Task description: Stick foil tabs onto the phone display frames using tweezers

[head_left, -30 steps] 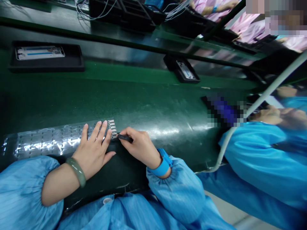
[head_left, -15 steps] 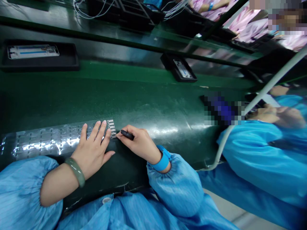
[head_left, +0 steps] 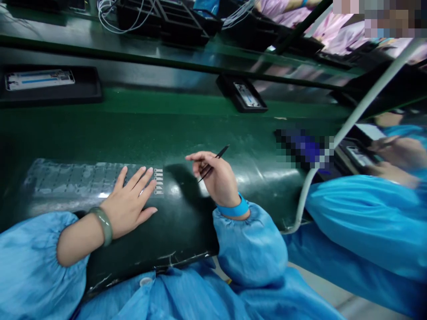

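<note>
Left hand (head_left: 128,206): palm down, fingers spread, pressed on the clear sheet (head_left: 76,175), gripping nothing visible; posture matches half a second ago. Clear sheet: lying on the green table (head_left: 187,129), extending left from beneath that hand; its glare dimmer than in the earlier frame. Pale pieces (head_left: 159,182): small, in a column at the sheet's right end, just beyond the left fingertips; now uncovered on their right side, where a tool tip was previously at work. Right hand (head_left: 218,175): raised and withdrawn rightward from that end, turned more sideways, index finger extended left, the others partly curled around a slim black tool (head_left: 223,152), tweezers-like, now slanting across the hand, apart from the sheet. Shadow (head_left: 182,178): now on the table between pale pieces and right hand. Large black tray (head_left: 87,84): rear left, holding a flat pale device part (head_left: 40,80).
</note>
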Available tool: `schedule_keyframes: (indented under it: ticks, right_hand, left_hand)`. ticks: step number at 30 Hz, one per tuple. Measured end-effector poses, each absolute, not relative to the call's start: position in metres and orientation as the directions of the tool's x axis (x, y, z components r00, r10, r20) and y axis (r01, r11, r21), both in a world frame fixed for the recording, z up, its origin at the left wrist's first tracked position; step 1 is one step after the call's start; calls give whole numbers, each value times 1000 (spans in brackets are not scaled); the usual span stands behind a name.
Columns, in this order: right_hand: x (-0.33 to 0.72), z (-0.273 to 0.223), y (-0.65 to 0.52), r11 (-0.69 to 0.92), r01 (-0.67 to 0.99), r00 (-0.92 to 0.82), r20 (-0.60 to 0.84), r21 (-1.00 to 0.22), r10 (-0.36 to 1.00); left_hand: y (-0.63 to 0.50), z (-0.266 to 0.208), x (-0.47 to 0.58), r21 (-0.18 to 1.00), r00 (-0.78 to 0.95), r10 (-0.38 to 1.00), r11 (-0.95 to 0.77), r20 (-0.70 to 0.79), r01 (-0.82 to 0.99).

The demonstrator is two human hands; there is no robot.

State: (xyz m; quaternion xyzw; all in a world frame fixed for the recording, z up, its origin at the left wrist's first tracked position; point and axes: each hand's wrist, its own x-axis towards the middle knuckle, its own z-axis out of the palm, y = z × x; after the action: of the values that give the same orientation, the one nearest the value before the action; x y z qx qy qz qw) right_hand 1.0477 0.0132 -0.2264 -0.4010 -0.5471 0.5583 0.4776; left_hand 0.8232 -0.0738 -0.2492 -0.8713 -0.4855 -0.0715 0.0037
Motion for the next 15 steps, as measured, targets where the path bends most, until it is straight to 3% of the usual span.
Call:
schedule_keyframes:
  ticks: [5,10,15]
  right_hand:
    - [1064,-235,30,37,-30,-121,40,-999,992]
    - [1070,-239,33,19,-28,-41,20,-999,999]
    - [1078,-246,37,41,100,1,41,-994,999]
  left_hand:
    - [-47,-246,825,232,593,799,-598,99,768]
    - [-6,-242,848,276,647,757,-643,87,715]
    - [34,-243,874,310,702,703,-697,116,647]
